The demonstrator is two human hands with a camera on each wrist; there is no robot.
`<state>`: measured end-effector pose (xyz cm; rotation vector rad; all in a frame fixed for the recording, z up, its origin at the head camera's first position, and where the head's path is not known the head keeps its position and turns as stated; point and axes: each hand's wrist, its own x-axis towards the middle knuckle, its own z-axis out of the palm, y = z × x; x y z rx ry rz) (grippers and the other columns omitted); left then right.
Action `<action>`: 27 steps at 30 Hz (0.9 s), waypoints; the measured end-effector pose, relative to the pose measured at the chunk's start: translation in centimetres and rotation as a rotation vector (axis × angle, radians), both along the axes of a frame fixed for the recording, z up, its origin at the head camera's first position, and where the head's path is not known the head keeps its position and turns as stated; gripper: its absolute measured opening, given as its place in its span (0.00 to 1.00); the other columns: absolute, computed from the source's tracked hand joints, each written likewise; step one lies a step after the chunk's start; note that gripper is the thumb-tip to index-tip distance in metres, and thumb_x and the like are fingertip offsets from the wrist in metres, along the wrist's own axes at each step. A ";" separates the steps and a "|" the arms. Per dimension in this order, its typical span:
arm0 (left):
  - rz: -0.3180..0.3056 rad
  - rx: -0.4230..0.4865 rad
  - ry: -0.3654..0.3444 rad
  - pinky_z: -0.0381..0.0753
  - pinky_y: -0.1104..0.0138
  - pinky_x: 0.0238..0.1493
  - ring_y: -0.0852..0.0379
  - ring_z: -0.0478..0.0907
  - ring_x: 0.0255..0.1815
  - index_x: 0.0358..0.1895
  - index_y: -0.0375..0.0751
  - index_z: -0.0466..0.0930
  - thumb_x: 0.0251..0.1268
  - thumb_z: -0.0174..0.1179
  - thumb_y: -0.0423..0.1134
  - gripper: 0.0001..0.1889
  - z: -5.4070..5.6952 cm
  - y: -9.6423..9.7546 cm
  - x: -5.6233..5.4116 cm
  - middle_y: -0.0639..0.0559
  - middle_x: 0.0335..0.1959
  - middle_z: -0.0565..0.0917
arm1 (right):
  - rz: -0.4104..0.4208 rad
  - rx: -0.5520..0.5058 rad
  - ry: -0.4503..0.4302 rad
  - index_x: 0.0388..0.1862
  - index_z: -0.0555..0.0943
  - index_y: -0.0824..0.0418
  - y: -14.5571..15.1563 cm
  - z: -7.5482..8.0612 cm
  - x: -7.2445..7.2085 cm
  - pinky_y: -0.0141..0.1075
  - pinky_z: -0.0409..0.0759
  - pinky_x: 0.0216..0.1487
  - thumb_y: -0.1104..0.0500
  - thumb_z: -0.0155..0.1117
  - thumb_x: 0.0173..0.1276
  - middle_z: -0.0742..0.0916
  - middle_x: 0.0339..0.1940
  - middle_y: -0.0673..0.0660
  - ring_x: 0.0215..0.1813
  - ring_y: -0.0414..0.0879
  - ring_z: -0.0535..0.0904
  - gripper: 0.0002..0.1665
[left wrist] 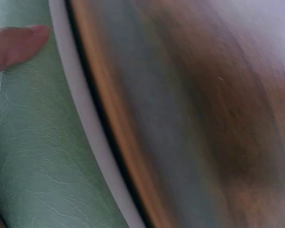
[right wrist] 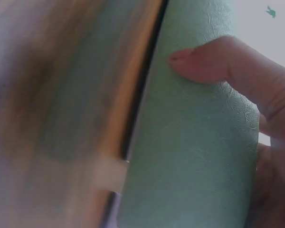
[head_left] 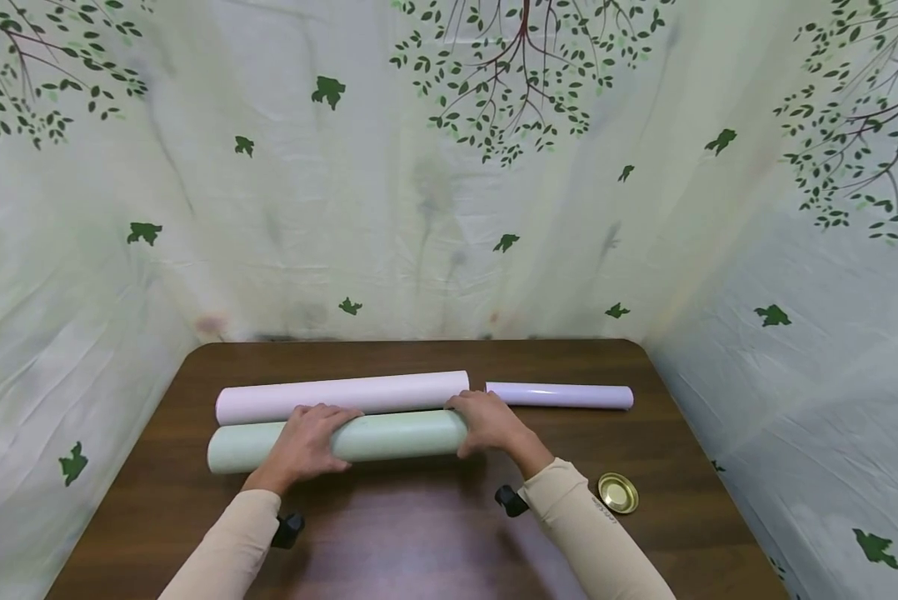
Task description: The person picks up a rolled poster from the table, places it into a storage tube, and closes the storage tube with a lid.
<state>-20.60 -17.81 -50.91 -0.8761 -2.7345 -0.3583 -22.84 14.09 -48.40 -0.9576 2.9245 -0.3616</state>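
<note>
A pale green roll [head_left: 400, 435] with a finely creased surface lies crosswise in front of me. My left hand [head_left: 308, 443] grips it left of its middle, fingers over the top and thumb on the near side. At its right end, my right hand [head_left: 490, 423] holds it the same way. In the right wrist view, the right thumb [right wrist: 204, 64] presses on the green surface [right wrist: 190, 142], with the other fingers mostly hidden behind. The left wrist view shows the left thumb [left wrist: 21, 45] against the roll. Just behind lies a pinkish-white roll [head_left: 344, 396].
A shorter, thinner lavender roll [head_left: 561, 395] lies at the back right of the brown wooden table [head_left: 689, 533]. A round gold-coloured lid or shallow tin [head_left: 617, 493] sits beside my right forearm. Leaf-patterned curtains [head_left: 434, 208] hang beyond the table.
</note>
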 end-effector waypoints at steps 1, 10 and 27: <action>0.003 0.002 -0.001 0.69 0.48 0.46 0.47 0.79 0.47 0.54 0.45 0.81 0.27 0.80 0.48 0.39 -0.3 -0.1 -0.1 0.48 0.45 0.84 | -0.005 0.002 0.007 0.50 0.81 0.55 -0.2 -0.3 0.0 0.41 0.75 0.45 0.52 0.81 0.34 0.84 0.43 0.50 0.43 0.45 0.79 0.38; 0.028 0.040 -0.007 0.69 0.46 0.47 0.45 0.78 0.50 0.55 0.44 0.81 0.29 0.81 0.43 0.38 -2.7 -1.2 -0.5 0.48 0.47 0.84 | -0.088 0.000 0.048 0.52 0.80 0.54 -1.5 -2.6 0.2 0.49 0.71 0.55 0.52 0.80 0.34 0.84 0.46 0.50 0.51 0.46 0.77 0.40; 0.064 0.007 -0.048 0.70 0.43 0.49 0.42 0.76 0.52 0.56 0.42 0.79 0.29 0.82 0.43 0.39 -4.5 -1.9 -0.7 0.46 0.47 0.83 | -0.121 -0.005 0.089 0.51 0.80 0.53 -2.8 -5.5 -0.1 0.42 0.69 0.50 0.49 0.82 0.31 0.85 0.47 0.47 0.52 0.45 0.77 0.41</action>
